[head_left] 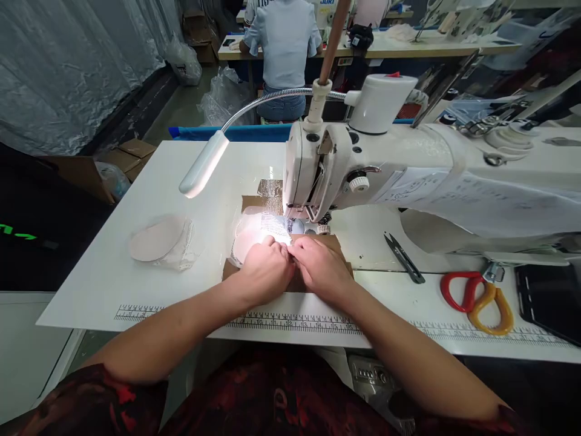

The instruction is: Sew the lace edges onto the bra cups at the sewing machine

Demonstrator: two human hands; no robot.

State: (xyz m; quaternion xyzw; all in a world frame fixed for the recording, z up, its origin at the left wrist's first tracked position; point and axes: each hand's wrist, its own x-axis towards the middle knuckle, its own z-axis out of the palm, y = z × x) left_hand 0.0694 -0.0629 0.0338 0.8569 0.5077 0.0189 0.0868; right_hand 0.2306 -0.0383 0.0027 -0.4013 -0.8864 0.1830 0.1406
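Observation:
Under the needle area of a white sewing machine (367, 163) lies a pale pink fabric piece (249, 233) with a lacy edge, brightly lit by the lamp. My left hand (270, 269) is closed over its near edge, the fingers curled and pressed together. Right beside it, my right hand (321, 266) pinches at the same edge, thumb and fingertips meeting the left hand's. The exact grip is partly hidden by the knuckles. Brown cardboard (230, 269) sits around and beneath the fabric and hands.
Left on the white table (204, 175) lie pale oval fabric pieces (157, 239). Thread snips (403, 257), red-and-orange scissors (476, 297) and a black phone-like object (549, 297) are right. A gooseneck lamp (204, 163) hangs over the table. Ahead, a person (288, 48) sits at another bench.

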